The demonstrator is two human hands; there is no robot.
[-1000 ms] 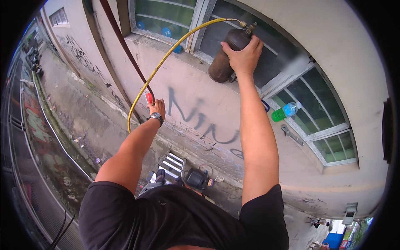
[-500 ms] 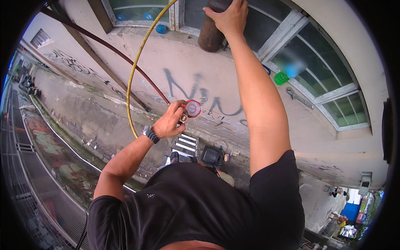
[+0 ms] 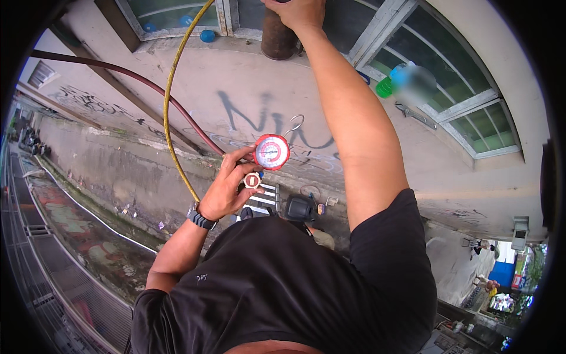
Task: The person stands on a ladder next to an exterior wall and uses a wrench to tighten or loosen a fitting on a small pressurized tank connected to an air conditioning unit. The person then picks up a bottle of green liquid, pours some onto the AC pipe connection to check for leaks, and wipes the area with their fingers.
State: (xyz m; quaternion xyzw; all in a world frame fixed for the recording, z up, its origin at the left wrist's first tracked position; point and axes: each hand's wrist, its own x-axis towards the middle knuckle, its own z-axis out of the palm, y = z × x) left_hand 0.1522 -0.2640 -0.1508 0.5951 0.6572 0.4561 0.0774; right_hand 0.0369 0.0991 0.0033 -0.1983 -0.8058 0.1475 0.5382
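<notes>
Near the middle of the frame, the left hand [image 3: 227,189] is holding a red-rimmed pressure gauge [image 3: 272,151] out in front of the wall. Its fingers [image 3: 243,154] are curling around the gauge's fitting from the left, with the round dial sitting just above and to the right of the fingertips and facing the camera. A small red-and-white valve knob [image 3: 253,180] is poking out directly below the dial, touching the thumb side of the hand. A metal hook [image 3: 295,124] is standing up from the top of the dial. A dark watch [image 3: 200,217] is sitting on the left wrist.

A yellow hose [image 3: 168,100] is running from behind the left hand up to the top edge of the frame, and a dark red hose [image 3: 135,79] is sweeping from the upper left down toward the gauge.

At the top centre, the right hand [image 3: 298,10] is reaching up and wrapping over the top of a rusty brown cylinder [image 3: 277,38], fingers closing on it, on the window ledge [image 3: 194,47]. Grey window frames [image 3: 466,100] are filling the upper right, with a green bottle [image 3: 384,88] resting on the sill. Spray-painted scribbles [image 3: 247,118] are marking the concrete wall behind the gauge.
</notes>
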